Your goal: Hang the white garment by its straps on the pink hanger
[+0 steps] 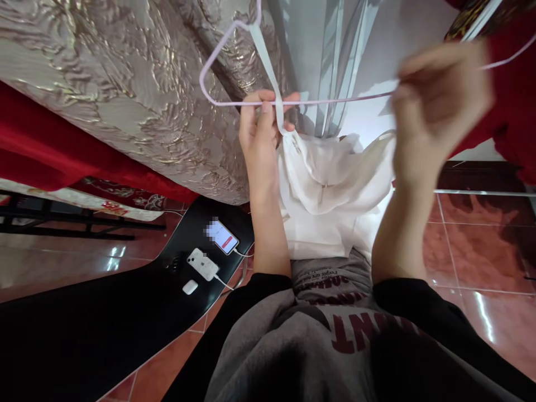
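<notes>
A thin pale-pink clothes hanger (335, 101) runs across the upper view. From its shoulder a white strap (268, 64) comes down over the lower bar to a white sleeveless-looking garment (326, 195), which hangs in soft folds. My left hand (262, 128) is closed around the bar where the strap crosses it, thumb in front and fingers behind. My right hand (444, 103) is blurred, its fingers curled in at the right part of the bar. The garment's right top edge rises close beneath it; what those fingers grip is hidden.
Shiny patterned fabric (125, 84) hangs at left, red cloth (511, 106) at right. Grey-white curtains (343, 61) are behind. On a black bench (104, 324) lie a lit phone (225, 237), a white phone (203, 264) and a small white case (190, 287), with charging cables. Red tiles cover the floor.
</notes>
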A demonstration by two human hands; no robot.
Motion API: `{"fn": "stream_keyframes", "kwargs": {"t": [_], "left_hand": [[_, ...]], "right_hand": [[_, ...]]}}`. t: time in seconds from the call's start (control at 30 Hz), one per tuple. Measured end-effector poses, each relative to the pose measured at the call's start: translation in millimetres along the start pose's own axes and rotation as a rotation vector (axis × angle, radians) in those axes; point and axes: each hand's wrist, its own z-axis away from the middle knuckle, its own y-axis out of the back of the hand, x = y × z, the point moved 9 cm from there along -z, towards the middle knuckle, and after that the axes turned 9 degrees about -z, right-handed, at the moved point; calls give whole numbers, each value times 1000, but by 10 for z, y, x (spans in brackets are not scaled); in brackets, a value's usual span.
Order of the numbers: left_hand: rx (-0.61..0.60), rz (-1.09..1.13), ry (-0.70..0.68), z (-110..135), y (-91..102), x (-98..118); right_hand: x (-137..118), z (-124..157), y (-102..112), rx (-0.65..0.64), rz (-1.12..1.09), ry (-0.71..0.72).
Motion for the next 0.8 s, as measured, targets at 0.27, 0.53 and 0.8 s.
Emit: {"fn": "stream_keyframes", "kwargs": {"t": [0.27,0.53,0.8], "left_hand": [[-94,-248,-1,217,191,423],[-48,208,-81,31,406,804],[24,116,124,18,313,19]], "right_hand": [[242,214,-214,66,157,15],[175,246,-193,51,144,-34],[93,303,-327,-6,57,-31]]}}
